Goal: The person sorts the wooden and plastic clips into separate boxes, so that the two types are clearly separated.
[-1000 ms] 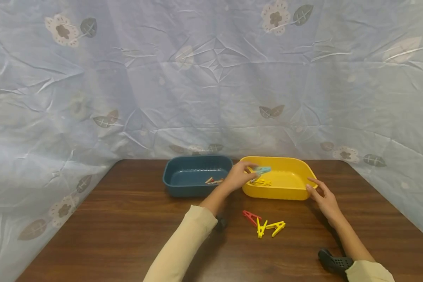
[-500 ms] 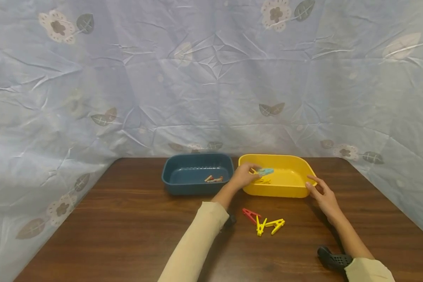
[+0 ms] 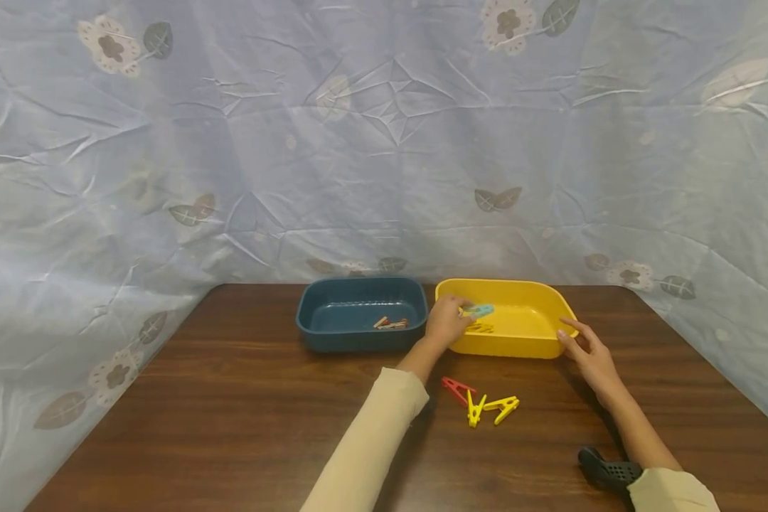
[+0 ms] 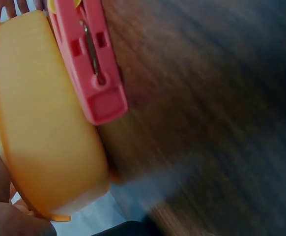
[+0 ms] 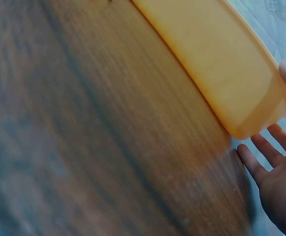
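Observation:
In the head view my left hand (image 3: 446, 320) reaches over the left end of the yellow tray (image 3: 505, 346), pinching a light blue clothespin (image 3: 481, 311) at the fingertips. Below it, several yellow clothespins (image 3: 480, 328) lie in the tray, partly hidden by the hand. At the tray's right end, my right hand (image 3: 594, 363) touches the rim with thumb and fingers fairly straight; the right wrist view shows its other fingers spread beside the end wall. On the table in front lie a red clothespin (image 3: 459, 389) and two yellow clothespins (image 3: 476, 409).
A dark blue tray (image 3: 358, 341) stands left of the yellow one, with a few small wooden clothespins (image 3: 391, 323) inside. Both trays sit near the far edge of the brown wooden table (image 3: 230, 412). A patterned curtain (image 3: 333, 156) hangs behind. A black strap device (image 3: 608, 471) is at the right wrist.
My left hand has shifted slightly right and lower into the yellow tray with the light blue clothespin. The right hand stays at the tray's right end.

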A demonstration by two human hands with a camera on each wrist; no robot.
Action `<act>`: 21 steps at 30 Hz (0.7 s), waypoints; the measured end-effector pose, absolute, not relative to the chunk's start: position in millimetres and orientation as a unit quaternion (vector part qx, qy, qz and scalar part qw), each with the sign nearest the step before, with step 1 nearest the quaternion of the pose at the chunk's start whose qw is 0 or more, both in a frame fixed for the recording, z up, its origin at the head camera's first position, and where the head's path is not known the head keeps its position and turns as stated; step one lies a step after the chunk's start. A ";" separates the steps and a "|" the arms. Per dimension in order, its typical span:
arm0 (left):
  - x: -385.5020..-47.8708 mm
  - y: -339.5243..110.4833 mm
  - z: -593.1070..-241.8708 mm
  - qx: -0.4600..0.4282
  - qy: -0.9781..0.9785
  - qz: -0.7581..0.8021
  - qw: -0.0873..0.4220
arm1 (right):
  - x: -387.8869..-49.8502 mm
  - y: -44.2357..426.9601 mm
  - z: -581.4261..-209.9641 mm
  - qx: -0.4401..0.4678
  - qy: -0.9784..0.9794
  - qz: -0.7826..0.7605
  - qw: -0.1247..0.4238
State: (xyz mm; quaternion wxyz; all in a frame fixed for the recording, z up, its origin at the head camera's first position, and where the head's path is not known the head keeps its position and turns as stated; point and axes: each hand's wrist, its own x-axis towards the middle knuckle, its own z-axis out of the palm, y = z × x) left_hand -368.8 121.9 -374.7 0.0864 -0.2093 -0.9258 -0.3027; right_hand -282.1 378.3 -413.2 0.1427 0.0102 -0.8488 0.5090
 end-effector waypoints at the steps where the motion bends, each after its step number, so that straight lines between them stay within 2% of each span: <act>1: -368.6 122.1 -374.1 -0.211 -0.926 -0.301 0.084 | -282.0 378.5 -413.0 0.010 -0.849 0.509 0.143; 21: -363.8 123.3 -371.9 -0.197 -0.930 -0.300 0.080 | -279.4 378.6 -413.5 0.015 -0.856 0.498 0.141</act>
